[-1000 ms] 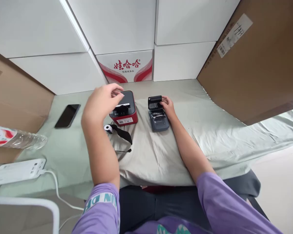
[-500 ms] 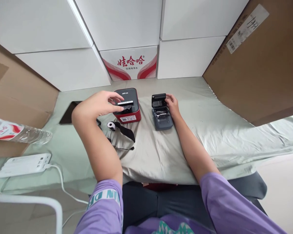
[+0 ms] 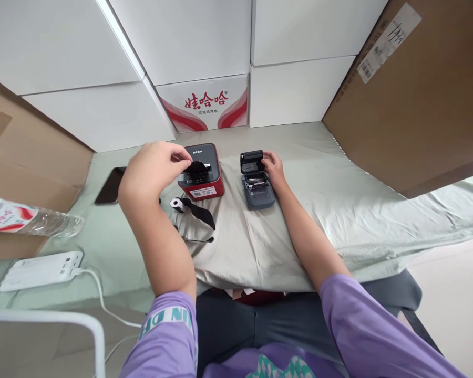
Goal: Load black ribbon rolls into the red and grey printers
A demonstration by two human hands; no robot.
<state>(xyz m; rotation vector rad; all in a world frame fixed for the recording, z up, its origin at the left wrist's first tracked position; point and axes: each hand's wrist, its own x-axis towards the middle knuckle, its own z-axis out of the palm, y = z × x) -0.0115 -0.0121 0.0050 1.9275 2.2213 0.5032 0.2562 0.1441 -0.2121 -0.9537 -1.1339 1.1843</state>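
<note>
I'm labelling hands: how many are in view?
2: the left hand holds a black flap on the red box; the right hand holds the open lid of the grey device.

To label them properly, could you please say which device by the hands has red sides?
The boxy device at the left hand; the other device, at the right hand, is dark grey.
</note>
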